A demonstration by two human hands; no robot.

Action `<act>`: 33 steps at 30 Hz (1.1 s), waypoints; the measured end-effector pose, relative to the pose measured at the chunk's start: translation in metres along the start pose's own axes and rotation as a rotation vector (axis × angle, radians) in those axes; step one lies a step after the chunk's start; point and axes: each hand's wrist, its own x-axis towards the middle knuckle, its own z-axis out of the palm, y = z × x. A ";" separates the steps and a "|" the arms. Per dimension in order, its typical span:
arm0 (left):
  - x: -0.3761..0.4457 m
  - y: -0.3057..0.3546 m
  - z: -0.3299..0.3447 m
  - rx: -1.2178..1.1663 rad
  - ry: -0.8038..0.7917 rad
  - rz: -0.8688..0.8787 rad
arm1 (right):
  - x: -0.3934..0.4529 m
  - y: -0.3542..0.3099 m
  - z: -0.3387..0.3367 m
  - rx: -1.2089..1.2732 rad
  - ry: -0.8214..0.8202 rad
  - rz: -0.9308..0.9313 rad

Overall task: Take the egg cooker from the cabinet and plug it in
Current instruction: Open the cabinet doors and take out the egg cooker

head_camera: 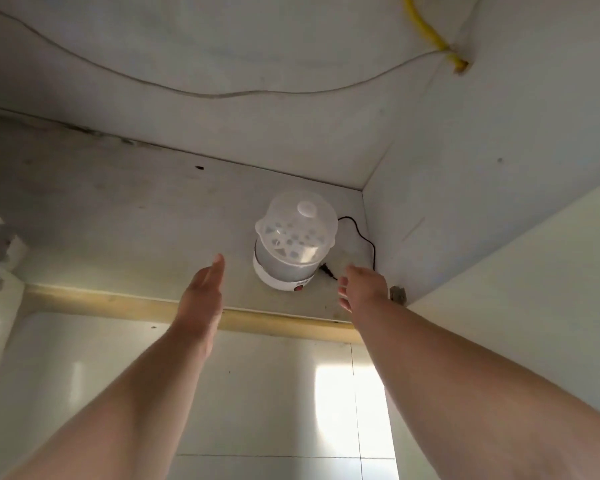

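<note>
Left hand [201, 292]: raised toward the cabinet shelf [118, 216], fingers [217, 263] straight and together, released, grasping nothing. It sits left of and slightly below the egg cooker [293, 244], near but apart.

Egg cooker: stands upright on the cabinet shelf, close to the right rear corner, between the two hands. White round base with a red switch [298, 289] at the front; grey middle section; clear domed lid with a round knob on top; a white perforated egg tray shows through the lid.

Power cord [361, 237]: black, loops from behind the cooker along the right wall and back down; its plug [327, 270] lies on the shelf just right of the base, unplugged.

Right hand [362, 285]: raised right of the cooker, fingers [343, 299] loosely spread and curled, empty, just beside the plug; whether they touch it cannot be told.

Edges and room: wooden front lip [118, 303] runs under both hands. Shelf is bare left of the cooker; the right side wall [465, 202] stands close to the cooker. A thin wire [222, 95] and a yellow tube [430, 32] cross the panel above.
</note>
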 end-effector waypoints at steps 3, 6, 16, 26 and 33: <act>0.000 -0.008 -0.009 -0.021 0.023 -0.001 | 0.011 0.006 0.006 -0.389 -0.002 -0.187; 0.005 -0.019 -0.005 -0.109 0.074 -0.022 | 0.017 0.007 0.020 -0.680 -0.023 -0.343; -0.003 -0.045 0.014 -0.253 0.238 -0.026 | 0.069 0.014 0.041 -1.135 0.114 -0.376; 0.004 -0.037 0.035 -0.233 0.232 0.029 | 0.081 0.021 0.031 -0.671 0.320 -0.561; 0.029 -0.013 0.042 -0.297 0.161 -0.119 | 0.045 0.000 0.033 0.541 0.035 -0.054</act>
